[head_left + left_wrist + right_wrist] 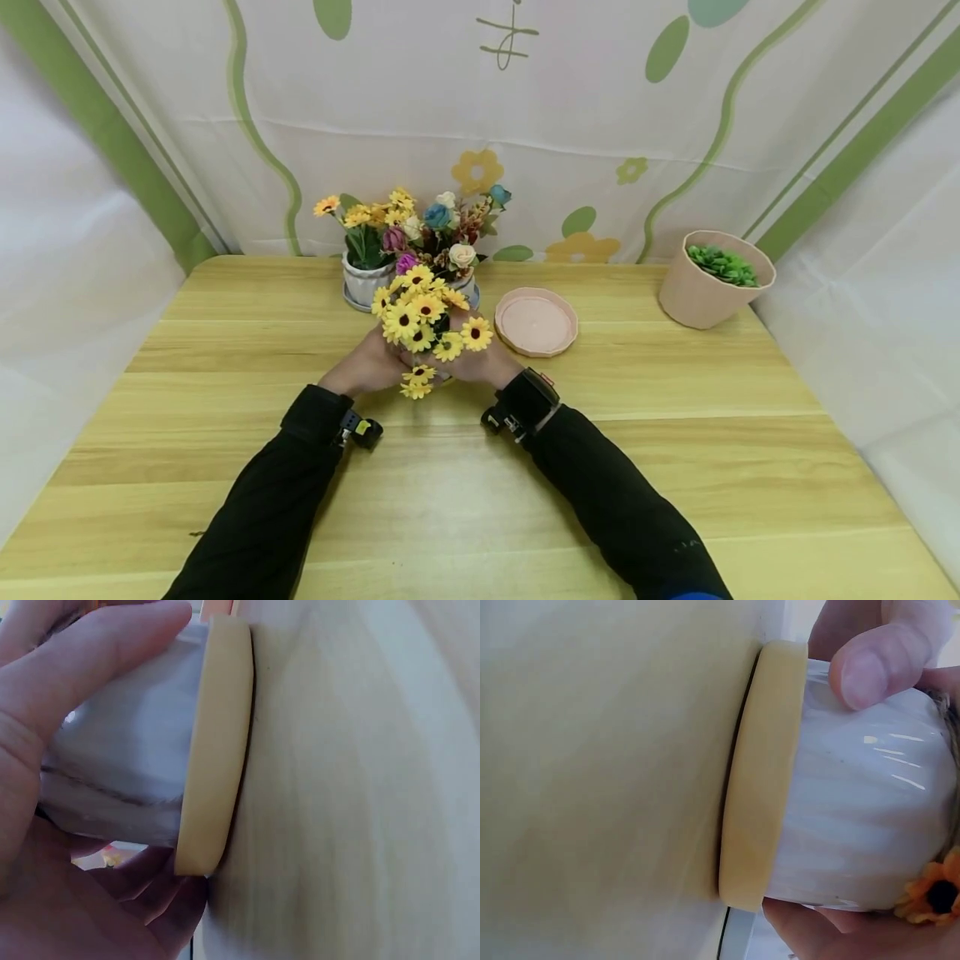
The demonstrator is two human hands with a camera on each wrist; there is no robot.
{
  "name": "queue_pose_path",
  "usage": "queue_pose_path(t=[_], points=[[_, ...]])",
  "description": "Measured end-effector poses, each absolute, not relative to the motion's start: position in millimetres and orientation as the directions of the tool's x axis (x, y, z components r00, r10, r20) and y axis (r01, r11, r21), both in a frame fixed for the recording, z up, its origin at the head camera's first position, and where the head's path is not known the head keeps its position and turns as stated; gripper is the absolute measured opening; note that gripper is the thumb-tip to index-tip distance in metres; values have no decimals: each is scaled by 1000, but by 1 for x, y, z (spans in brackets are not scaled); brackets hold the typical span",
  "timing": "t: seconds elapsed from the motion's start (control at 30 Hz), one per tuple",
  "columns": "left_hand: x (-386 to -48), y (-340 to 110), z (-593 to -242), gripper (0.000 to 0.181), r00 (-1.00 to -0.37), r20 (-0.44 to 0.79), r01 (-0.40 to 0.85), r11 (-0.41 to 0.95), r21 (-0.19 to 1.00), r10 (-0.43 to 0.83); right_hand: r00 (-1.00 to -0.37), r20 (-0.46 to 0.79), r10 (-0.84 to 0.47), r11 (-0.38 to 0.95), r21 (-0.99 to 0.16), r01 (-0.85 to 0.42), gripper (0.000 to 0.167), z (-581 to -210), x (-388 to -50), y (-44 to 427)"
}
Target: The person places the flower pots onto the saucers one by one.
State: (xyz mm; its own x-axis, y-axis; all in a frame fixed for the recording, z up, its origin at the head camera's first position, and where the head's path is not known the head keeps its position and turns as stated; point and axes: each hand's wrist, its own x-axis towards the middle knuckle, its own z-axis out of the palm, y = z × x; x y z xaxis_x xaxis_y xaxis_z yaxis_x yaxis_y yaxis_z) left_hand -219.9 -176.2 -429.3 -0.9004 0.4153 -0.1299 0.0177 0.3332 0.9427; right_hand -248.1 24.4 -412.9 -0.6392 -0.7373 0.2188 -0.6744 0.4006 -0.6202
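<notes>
Pot (862,795) stood upright on its saucer (761,780), at or just over the table (675,467); full contact could not be confirmed. Clock taken from pot, head view: dish (536,322) near, between 2 and 3; planter (697,292) well apart, same bearing; flower pots (366,283) behind, about 11 and 12. Left hand (372,364) curled round the 9 side, thumb laid along the wall; right hand (483,364) curled round the 3 side, thumb on the glaze. Judged glazed ceramic: stiff, slick, brittle, moderately heavy. Blooms (416,317) looked light and bendy, poor to lift by. Saucer possibly loose. Best hold, judged: palms opposed at 9 and 3, low on the wall, fingertips steadying the saucer's edge.
</notes>
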Motion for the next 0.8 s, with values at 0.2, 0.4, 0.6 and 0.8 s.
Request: queue_pose_path(t=[0.2,0.4,0.6,0.8], points=[[-218,-177,-433,43,-946,-42,104,422,901,321,-642,206,-738,358,-688,-632,49,-412,-253,20],[-220,-179,-434,39,-951,-43,85,392,916,306,-655,154,-740,348,-745,-569,49,-411,-255,16],[-220,-180,-436,46,-957,-48,71,391,918,286,-662,126,-739,367,-748,-553,41,-412,-258,13],[-219,-184,-439,52,-960,-34,83,398,914,278,-687,129,-716,376,-757,-534,44,-414,-262,8]])
